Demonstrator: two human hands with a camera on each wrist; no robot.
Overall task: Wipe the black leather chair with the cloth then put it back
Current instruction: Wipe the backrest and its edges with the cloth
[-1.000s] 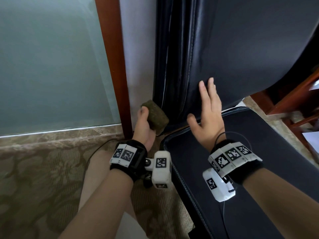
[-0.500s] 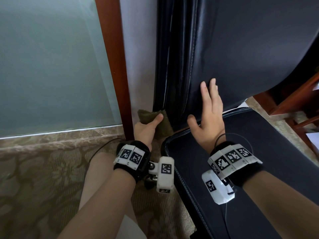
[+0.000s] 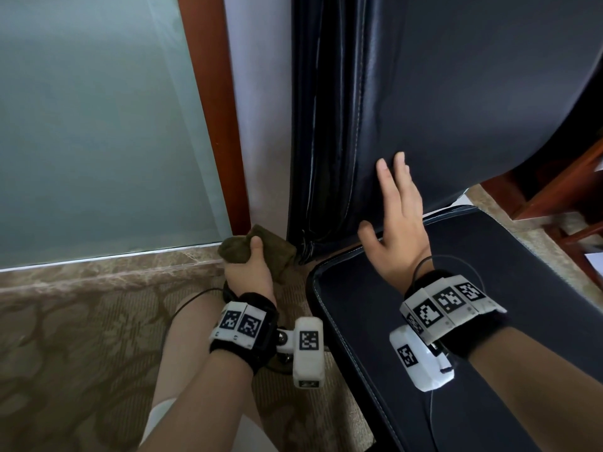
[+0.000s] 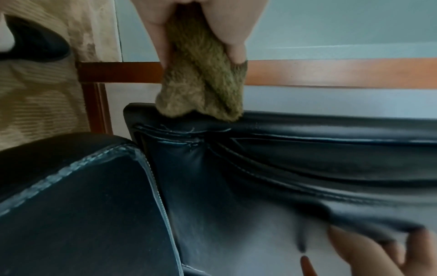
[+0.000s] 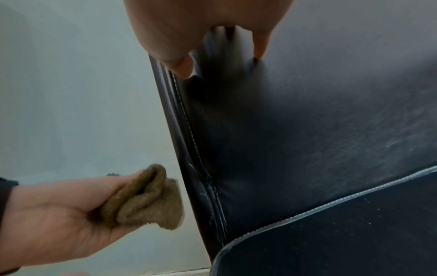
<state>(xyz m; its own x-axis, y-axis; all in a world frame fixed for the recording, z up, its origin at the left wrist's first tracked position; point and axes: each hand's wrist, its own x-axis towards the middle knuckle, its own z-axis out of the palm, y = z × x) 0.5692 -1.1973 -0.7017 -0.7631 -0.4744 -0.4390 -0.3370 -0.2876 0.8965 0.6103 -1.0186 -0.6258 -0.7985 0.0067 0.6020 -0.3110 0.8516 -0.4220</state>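
Note:
The black leather chair has its backrest (image 3: 456, 93) upright and its seat (image 3: 456, 321) at lower right. My left hand (image 3: 249, 265) grips a bunched olive-brown cloth (image 3: 261, 252) low beside the backrest's left edge. In the left wrist view the cloth (image 4: 203, 87) touches the backrest's edge (image 4: 307, 119); in the right wrist view the cloth (image 5: 149, 201) sits just left of the stitched edge (image 5: 189, 130). My right hand (image 3: 396, 210) lies flat with straight fingers (image 5: 258, 46) pressing on the lower backrest front.
A frosted glass panel (image 3: 98, 125) with a reddish wooden frame (image 3: 212, 109) stands left of the chair, a narrow white wall strip (image 3: 261, 109) between them. Patterned beige carpet (image 3: 65, 353) covers the floor. Wooden furniture (image 3: 571, 197) stands at the right. My knee (image 3: 192, 337) is below the left hand.
My left hand has moved the cloth down along the backrest's left edge to its bottom, near the floor. The right hand has stayed flat on the backrest.

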